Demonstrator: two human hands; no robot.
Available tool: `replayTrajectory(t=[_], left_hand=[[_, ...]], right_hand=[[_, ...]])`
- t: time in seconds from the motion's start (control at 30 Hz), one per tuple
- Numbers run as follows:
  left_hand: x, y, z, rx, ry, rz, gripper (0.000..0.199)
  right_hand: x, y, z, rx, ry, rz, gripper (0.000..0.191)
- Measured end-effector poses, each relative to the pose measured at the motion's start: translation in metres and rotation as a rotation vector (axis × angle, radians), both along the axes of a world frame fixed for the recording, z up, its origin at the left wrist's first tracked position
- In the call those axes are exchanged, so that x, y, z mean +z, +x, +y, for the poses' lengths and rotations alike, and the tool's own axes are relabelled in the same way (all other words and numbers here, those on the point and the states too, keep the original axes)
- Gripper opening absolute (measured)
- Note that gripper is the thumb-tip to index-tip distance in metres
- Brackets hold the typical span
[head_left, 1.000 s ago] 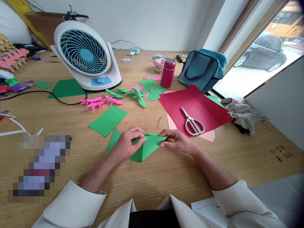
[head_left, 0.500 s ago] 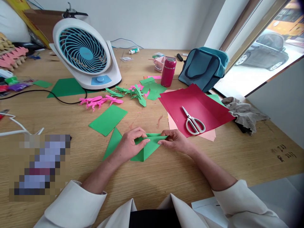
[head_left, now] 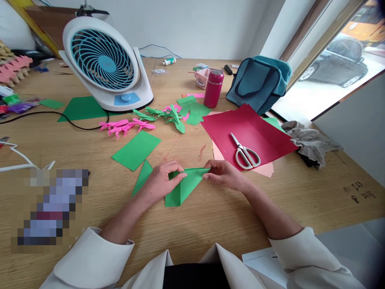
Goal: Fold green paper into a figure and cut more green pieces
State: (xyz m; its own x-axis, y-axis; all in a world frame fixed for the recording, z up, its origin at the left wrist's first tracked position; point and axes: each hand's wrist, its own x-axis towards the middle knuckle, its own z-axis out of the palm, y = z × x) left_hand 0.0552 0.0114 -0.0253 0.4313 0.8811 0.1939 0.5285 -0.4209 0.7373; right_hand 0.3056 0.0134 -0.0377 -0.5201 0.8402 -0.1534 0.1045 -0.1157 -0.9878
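Note:
A partly folded sheet of green paper (head_left: pixel 189 185) is held between both hands just above the table, a crease running down its front. My left hand (head_left: pixel 164 176) pinches its upper left edge between thumb and fingers. At the upper right corner, my right hand (head_left: pixel 224 174) is closed on the paper in the same way; some fingertips are hidden behind it. Another green paper piece (head_left: pixel 142 176) lies partly under my left hand. Beyond it rests a flat green rectangle (head_left: pixel 136 150).
Scissors (head_left: pixel 245 152) lie on dark red sheets (head_left: pixel 255 134) to the right. Folded pink paper figures (head_left: pixel 123 126) and green ones (head_left: pixel 174 118) sit ahead. Behind stand a fan (head_left: pixel 105 64), a red flask (head_left: pixel 214 89) and a blue bag (head_left: pixel 260 84). A blurred-out object (head_left: pixel 51 208) is at left.
The upper edge of the green paper looks flatter and more closed now, its front flap pulled straighter. My right hand has risen slightly; both hands keep their hold.

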Motion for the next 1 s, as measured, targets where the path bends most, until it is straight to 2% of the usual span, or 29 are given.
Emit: replayTrajectory(t=[0.13,0.27,0.4,0.57,0.73,1.0], left_hand=[[0.001,0.0,-0.002,0.03,0.05,-0.029,0.014],[0.003,0.003,-0.006,0.077,0.147,-0.082,0.015],[0.011,0.006,-0.011,0.103,0.291,-0.073,0.016],[0.02,0.01,-0.019,0.066,0.441,-0.038,0.015],[0.024,0.012,-0.022,0.052,0.516,0.007,0.016],[0.022,0.011,-0.024,0.047,0.544,0.018,0.015]], right_hand=[[-0.002,-0.001,0.003,-0.113,-0.01,0.069,0.034],[0.004,-0.006,0.003,-0.198,-0.025,0.221,0.031],[0.01,-0.01,0.002,-0.284,-0.088,0.323,0.04],[0.011,-0.012,-0.001,-0.314,-0.196,0.362,0.032],[0.014,-0.017,-0.003,-0.373,-0.312,0.458,0.033],[0.016,-0.019,-0.005,-0.369,-0.316,0.55,0.03]])
